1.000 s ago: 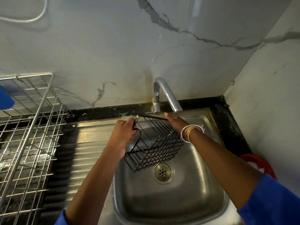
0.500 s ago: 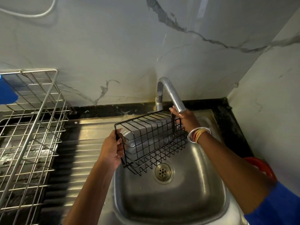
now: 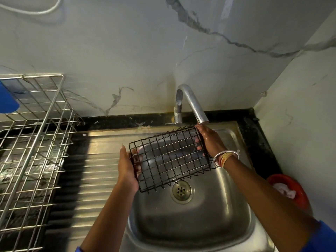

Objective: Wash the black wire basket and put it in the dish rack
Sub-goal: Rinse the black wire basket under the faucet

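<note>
The black wire basket [image 3: 171,159] hangs over the steel sink [image 3: 227,215], turned so its flat grid base faces me. My left hand [image 3: 127,166] grips its left end, with the fingers curled in through the wires. My right hand [image 3: 211,140] grips the right end just under the tap spout [image 3: 196,106]; bangles sit on that wrist. The silver wire dish rack [image 3: 32,142] stands at the left on the counter.
The ribbed draining board [image 3: 94,170] lies between rack and sink. The drain [image 3: 181,190] sits at the bottom of the bowl. A red bowl [image 3: 294,190] with a white cloth stands at the right by the wall. A blue object [image 3: 7,100] hangs on the rack's top left.
The basket has been rotated in both hands: a second ago its open side and a side wall showed, now its flat base faces up. My left hand moved lower on the left end.
</note>
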`<state>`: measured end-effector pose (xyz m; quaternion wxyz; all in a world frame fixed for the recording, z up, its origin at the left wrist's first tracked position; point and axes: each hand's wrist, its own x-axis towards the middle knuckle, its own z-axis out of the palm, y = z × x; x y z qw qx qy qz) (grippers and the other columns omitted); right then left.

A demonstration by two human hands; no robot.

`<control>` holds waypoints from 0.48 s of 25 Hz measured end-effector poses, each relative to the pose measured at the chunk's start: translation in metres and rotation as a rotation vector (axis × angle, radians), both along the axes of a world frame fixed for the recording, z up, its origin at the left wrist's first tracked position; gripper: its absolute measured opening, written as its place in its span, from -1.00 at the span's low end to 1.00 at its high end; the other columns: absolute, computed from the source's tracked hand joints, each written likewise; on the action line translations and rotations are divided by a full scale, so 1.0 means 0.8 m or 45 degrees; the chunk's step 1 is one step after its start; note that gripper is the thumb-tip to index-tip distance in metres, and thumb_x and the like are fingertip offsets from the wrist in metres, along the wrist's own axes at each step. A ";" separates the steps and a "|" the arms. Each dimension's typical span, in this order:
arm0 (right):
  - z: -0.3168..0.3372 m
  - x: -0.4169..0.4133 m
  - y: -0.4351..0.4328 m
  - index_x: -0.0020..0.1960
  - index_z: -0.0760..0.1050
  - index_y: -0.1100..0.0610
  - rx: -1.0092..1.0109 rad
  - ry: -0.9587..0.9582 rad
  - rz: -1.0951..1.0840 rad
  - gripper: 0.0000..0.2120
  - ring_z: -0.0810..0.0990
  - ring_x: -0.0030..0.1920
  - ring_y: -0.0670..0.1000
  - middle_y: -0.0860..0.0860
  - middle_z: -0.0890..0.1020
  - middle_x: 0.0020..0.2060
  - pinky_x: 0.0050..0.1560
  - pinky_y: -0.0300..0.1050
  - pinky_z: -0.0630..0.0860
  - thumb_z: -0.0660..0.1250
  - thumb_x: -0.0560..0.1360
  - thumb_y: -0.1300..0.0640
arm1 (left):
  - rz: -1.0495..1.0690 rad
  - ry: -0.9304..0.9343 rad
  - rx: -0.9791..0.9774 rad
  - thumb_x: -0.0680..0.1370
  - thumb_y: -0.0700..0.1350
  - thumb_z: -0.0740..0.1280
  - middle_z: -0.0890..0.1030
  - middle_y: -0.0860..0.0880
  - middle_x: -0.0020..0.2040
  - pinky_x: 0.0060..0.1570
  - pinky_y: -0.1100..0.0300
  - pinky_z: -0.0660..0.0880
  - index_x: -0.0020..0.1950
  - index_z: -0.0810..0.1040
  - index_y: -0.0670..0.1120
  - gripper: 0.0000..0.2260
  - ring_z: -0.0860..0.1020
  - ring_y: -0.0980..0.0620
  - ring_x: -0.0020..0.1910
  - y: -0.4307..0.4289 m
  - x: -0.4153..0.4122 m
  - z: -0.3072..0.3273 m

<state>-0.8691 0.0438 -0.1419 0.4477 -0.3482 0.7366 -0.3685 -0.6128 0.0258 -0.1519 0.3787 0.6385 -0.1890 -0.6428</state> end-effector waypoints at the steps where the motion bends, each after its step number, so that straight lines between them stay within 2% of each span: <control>1: -0.003 -0.001 0.000 0.23 0.50 0.02 0.028 0.054 -0.040 -0.38 0.61 -0.16 0.05 0.06 0.63 -0.08 -0.17 -0.01 0.61 -0.03 0.52 -0.40 | -0.043 -0.052 -0.048 0.62 0.39 0.07 0.66 -0.03 -0.09 -0.08 0.11 0.52 0.18 0.60 -0.03 -0.43 0.58 0.03 -0.15 0.000 -0.006 0.000; 2: -0.002 -0.003 0.002 0.22 0.50 0.02 0.064 0.107 -0.061 -0.36 0.61 -0.15 0.05 0.03 0.62 -0.11 -0.16 0.01 0.62 -0.06 0.52 -0.41 | -0.117 -0.112 -0.101 0.55 0.48 0.08 0.65 -0.07 0.13 0.14 -0.03 0.53 0.38 0.52 0.02 -0.33 0.60 -0.05 0.07 0.001 -0.011 -0.002; 3: -0.001 -0.006 0.003 0.20 0.51 0.00 0.082 0.158 -0.082 -0.36 0.60 -0.16 0.05 0.02 0.60 -0.13 -0.16 0.02 0.61 -0.08 0.52 -0.42 | -0.201 -0.167 -0.162 0.47 0.54 0.12 0.56 -0.08 0.34 0.30 -0.18 0.46 0.50 0.40 0.11 -0.25 0.55 -0.11 0.27 0.003 -0.015 -0.006; 4: 0.002 -0.008 0.005 0.18 0.51 -0.02 0.101 0.196 -0.098 -0.35 0.60 -0.15 0.07 0.02 0.60 -0.15 -0.11 0.07 0.62 -0.08 0.49 -0.45 | -0.293 -0.209 -0.221 0.40 0.56 0.18 0.43 -0.06 0.49 0.36 -0.29 0.39 0.55 0.30 0.20 -0.21 0.45 -0.15 0.40 0.007 -0.019 -0.006; 5: 0.001 -0.011 0.010 0.15 0.53 -0.05 0.099 0.229 -0.103 -0.33 0.61 -0.12 0.09 0.02 0.61 -0.13 -0.03 0.14 0.60 -0.05 0.44 -0.50 | -0.366 -0.252 -0.266 0.37 0.53 0.25 0.36 -0.04 0.54 0.37 -0.33 0.37 0.54 0.29 0.26 -0.21 0.39 -0.16 0.45 0.012 -0.024 -0.004; 7: 0.004 -0.012 0.022 0.18 0.50 -0.08 0.120 0.283 -0.060 -0.24 0.60 0.02 0.10 -0.01 0.63 0.02 0.14 0.17 0.53 0.08 0.29 -0.61 | -0.402 -0.273 -0.280 0.38 0.44 0.39 0.40 -0.03 0.49 0.38 -0.28 0.37 0.41 0.43 0.25 -0.35 0.39 -0.13 0.43 0.016 -0.035 -0.004; 9: 0.003 -0.013 0.031 0.31 0.41 -0.06 0.201 0.333 -0.033 -0.02 0.56 0.17 0.11 -0.01 0.57 0.20 0.22 0.16 0.48 0.25 0.08 -0.66 | -0.364 -0.259 -0.264 0.42 0.31 0.45 0.47 -0.02 0.40 0.37 -0.23 0.37 0.22 0.52 0.21 -0.57 0.42 -0.09 0.37 0.018 -0.048 -0.005; 10: 0.007 -0.013 0.036 0.35 0.37 -0.05 0.246 0.349 -0.028 0.07 0.53 0.22 0.12 -0.01 0.53 0.27 0.23 0.17 0.47 0.31 0.01 -0.65 | -0.354 -0.281 -0.256 0.39 0.27 0.49 0.50 -0.02 0.36 0.36 -0.24 0.39 0.14 0.53 0.21 -0.61 0.44 -0.08 0.34 0.017 -0.054 -0.006; 12: 0.013 -0.017 0.041 0.40 0.29 -0.06 0.270 0.366 0.008 0.16 0.48 0.29 0.14 0.00 0.45 0.36 0.27 0.18 0.45 0.41 -0.07 -0.59 | -0.350 -0.335 -0.204 0.22 0.28 0.60 0.57 0.00 0.26 0.31 -0.25 0.44 0.09 0.56 0.15 -0.47 0.49 -0.07 0.27 0.015 -0.063 -0.009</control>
